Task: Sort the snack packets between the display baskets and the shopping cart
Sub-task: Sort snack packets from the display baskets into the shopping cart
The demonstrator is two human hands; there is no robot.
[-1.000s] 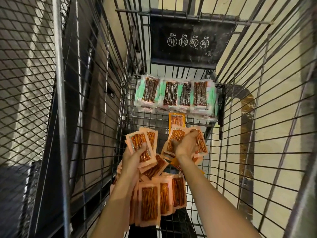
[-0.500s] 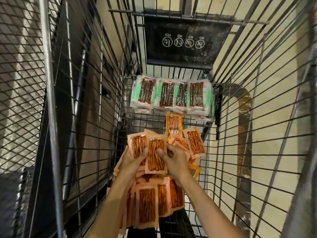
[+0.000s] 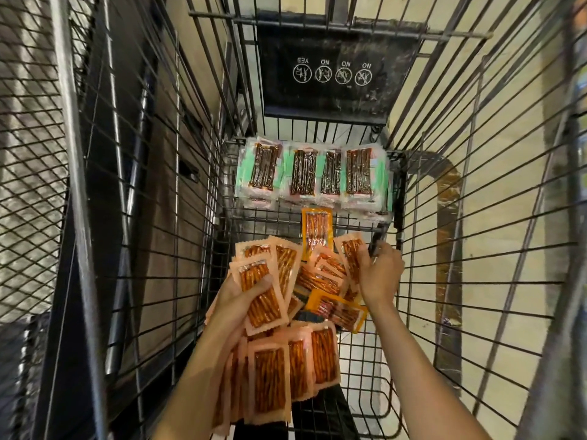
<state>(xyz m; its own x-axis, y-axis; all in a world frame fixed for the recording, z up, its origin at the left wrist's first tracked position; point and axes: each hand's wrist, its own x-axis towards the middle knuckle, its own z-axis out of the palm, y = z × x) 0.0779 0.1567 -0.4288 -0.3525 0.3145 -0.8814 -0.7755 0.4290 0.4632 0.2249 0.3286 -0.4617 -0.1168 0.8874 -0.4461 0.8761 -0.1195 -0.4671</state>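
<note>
I look down into a wire shopping cart point(image 3: 460, 249). My left hand point(image 3: 241, 300) grips a fanned stack of pink snack packets point(image 3: 263, 281), thumb across the top one. My right hand point(image 3: 378, 274) pinches another pink packet point(image 3: 351, 252) at the right of the loose heap on the cart floor. More pink packets point(image 3: 279, 376) lie in a pile under my left forearm. Two orange packets lie in the heap, one upright point(image 3: 317, 230) and one flat point(image 3: 336, 309). A row of green-edged packets point(image 3: 313, 173) is stacked along the cart's far end.
The black child-seat flap point(image 3: 333, 68) with printed warning icons stands above the green-edged packets. Wire walls close in on both sides. A mesh panel point(image 3: 28, 154) and dark shelving stand outside the cart on the left; pale floor shows on the right.
My right hand left the packet it was passing to the left hand's stack and moved right to a packet at the heap's right edge. The left-hand stack gained that packet.
</note>
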